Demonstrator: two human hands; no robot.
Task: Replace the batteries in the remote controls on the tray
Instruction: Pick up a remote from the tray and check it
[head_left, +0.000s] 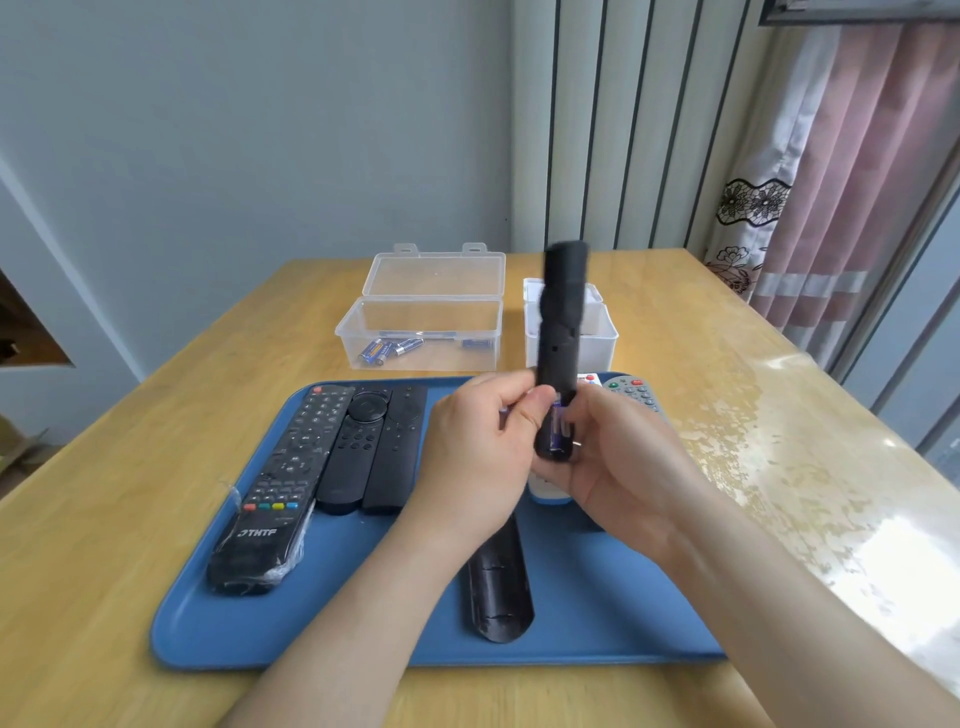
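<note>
A long black remote stands nearly upright above the blue tray, its open battery bay facing me with a blue battery showing inside. My right hand grips the remote's lower end from the right. My left hand pinches at the bay with thumb and fingers. The remote's black back cover lies on the tray below my hands. Three black remotes lie side by side on the tray's left.
A clear open box holding several blue batteries stands behind the tray, with a smaller clear box to its right. A grey remote and a white one lie partly hidden behind my hands. A curtain hangs at right.
</note>
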